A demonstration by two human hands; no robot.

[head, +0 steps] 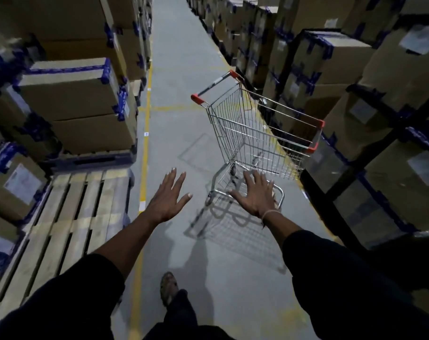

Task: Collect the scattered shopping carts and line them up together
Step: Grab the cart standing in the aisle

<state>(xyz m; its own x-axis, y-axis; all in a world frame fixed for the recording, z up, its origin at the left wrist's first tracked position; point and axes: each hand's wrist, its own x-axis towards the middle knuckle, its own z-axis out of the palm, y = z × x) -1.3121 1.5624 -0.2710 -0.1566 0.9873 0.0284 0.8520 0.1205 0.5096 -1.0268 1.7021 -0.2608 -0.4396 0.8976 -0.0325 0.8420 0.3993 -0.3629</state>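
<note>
One silver wire shopping cart [255, 133] with red corner caps stands in a warehouse aisle, close to the boxes on the right. Its handle is at the far end, its front faces me. My left hand [167, 197] is stretched out over the floor to the left of the cart, fingers spread, holding nothing. My right hand [256, 193] is also spread, reaching in front of the cart's low front frame; I cannot tell if it touches the wire. No other cart is in view.
Stacked cardboard boxes [71, 94] with blue tape line the left side, more boxes [355, 77] the right. A wooden pallet [68, 217] lies at lower left. A yellow floor line [144, 168] runs along the grey aisle. My foot [169, 285] is below.
</note>
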